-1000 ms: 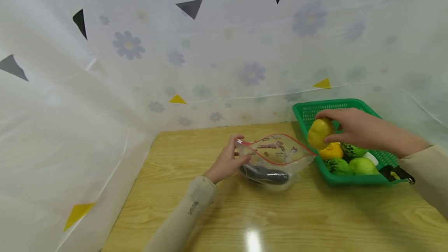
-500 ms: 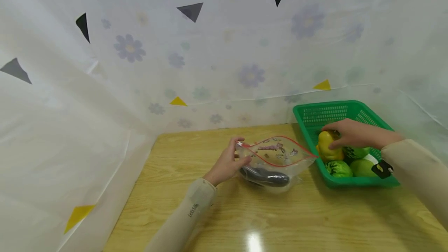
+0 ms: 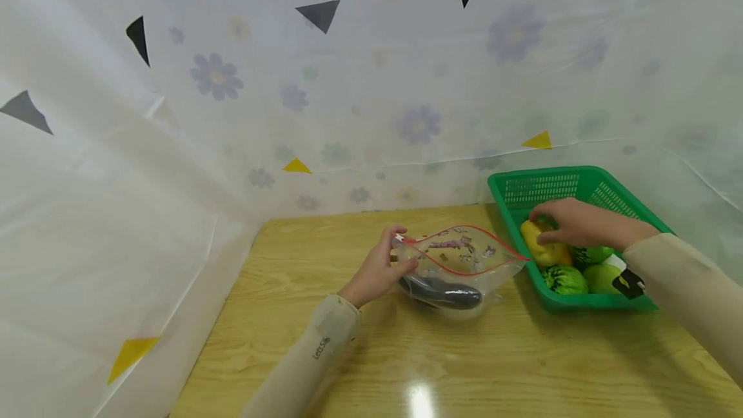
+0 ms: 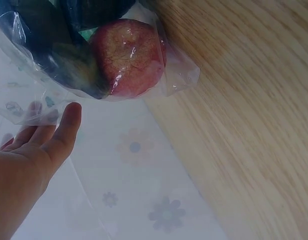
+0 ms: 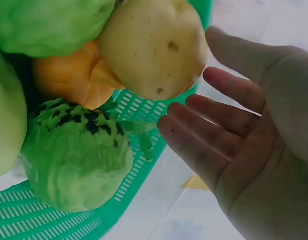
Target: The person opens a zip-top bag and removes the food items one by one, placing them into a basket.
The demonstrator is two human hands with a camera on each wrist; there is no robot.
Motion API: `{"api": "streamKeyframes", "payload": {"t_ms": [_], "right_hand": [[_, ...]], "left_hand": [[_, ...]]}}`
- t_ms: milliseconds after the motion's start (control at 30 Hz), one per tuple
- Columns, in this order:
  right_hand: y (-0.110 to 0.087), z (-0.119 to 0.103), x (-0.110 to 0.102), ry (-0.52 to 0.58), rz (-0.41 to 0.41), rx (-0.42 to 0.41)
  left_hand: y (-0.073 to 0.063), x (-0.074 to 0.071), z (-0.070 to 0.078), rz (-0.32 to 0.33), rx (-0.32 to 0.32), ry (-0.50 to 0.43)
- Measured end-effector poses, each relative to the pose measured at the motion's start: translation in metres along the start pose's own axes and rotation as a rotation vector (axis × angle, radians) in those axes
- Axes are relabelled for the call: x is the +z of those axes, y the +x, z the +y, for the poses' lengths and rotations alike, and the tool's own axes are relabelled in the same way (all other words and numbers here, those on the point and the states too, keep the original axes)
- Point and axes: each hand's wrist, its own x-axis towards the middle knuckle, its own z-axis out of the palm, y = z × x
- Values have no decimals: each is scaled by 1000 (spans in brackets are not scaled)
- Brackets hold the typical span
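Note:
My left hand (image 3: pixel 378 272) holds the left end of the opening of a clear zip bag (image 3: pixel 499 274) with a red seal; thumb and fingers lie on either side of the plastic. Inside are long dark vegetables (image 3: pixel 447 292) and, in the left wrist view, a round red fruit (image 4: pixel 129 57). On the right, my right hand (image 3: pixel 571 221) reaches into a green basket (image 3: pixel 542 189), beside a yellow potato (image 3: pixel 541 247). The right wrist view shows that hand's fingers loosely spread along the potato (image 5: pixel 154 47), not closed round it.
The basket also contains an orange pumpkin-like piece (image 5: pixel 69 75), a dark-patched green vegetable (image 5: pixel 79 160) and other green produce (image 5: pixel 44 25). A dark tag (image 3: pixel 629 284) is near the right cuff. Behind the wooden table (image 3: pixel 325 244) hangs a flowered white sheet (image 3: pixel 360 82).
My right hand has lowered the potato from above the basket's left side into it and loosened its fingers. The potato now lies tilted among the produce. My left hand and the bag stay put.

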Motion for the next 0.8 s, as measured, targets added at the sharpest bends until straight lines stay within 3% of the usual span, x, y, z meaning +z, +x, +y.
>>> {"api": "streamKeyframes", "payload": {"t_ms": [400,633,800], "right_hand": [[-4,-27,-4,-55,79,-57],[-5,-85,-16,-65,193,-153],[4,-122,-16,5,138,-267]], "left_hand": [[0,0,0,-12,-12,-39],[-1,1,0,-6,-31,-36],[1,0,0,-1,-29,-26]]}}
